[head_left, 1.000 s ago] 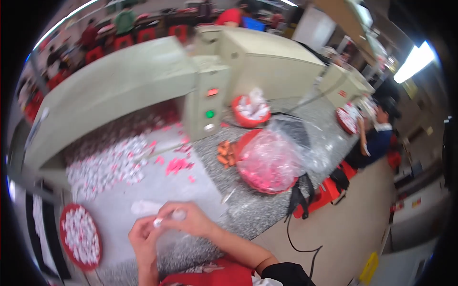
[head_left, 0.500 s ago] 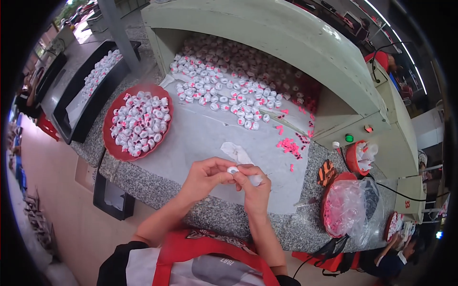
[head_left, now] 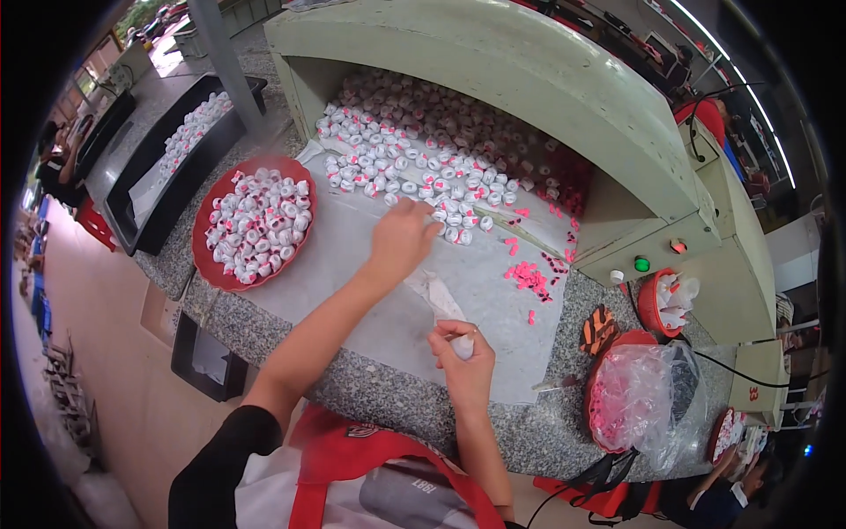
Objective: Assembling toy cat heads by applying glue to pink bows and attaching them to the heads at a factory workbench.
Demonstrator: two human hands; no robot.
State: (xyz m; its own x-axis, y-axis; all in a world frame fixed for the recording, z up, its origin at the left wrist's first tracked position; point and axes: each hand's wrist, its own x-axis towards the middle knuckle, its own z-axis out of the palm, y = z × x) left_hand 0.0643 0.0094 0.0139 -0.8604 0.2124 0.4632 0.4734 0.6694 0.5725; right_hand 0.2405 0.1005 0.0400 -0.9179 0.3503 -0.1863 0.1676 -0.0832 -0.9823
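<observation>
My left hand [head_left: 404, 240] reaches forward to the front edge of a heap of small white round pieces with pink parts [head_left: 449, 187]. Its fingers are bent together at the pieces, and whatever they may pinch is hidden. Nearer to me, my right hand [head_left: 464, 360] is closed around a small whitish rounded object [head_left: 463, 346], whose kind I cannot make out. A crumpled white cloth or paper [head_left: 441, 300] lies just beyond the right hand, on the white sheet [head_left: 352, 291] that covers the worktop.
The heap runs back under a pale green metal housing [head_left: 493, 62]. At left stand a red bowl of white pieces [head_left: 207, 256] and a black tray [head_left: 145, 234]. To the right are loose pink bits [head_left: 529, 277], a red container [head_left: 650, 304] and a plastic-covered red bowl [head_left: 599, 423].
My hands were together over a small white piece. The left has moved forward to the heap; the right stays near, lower, still around the whitish object.
</observation>
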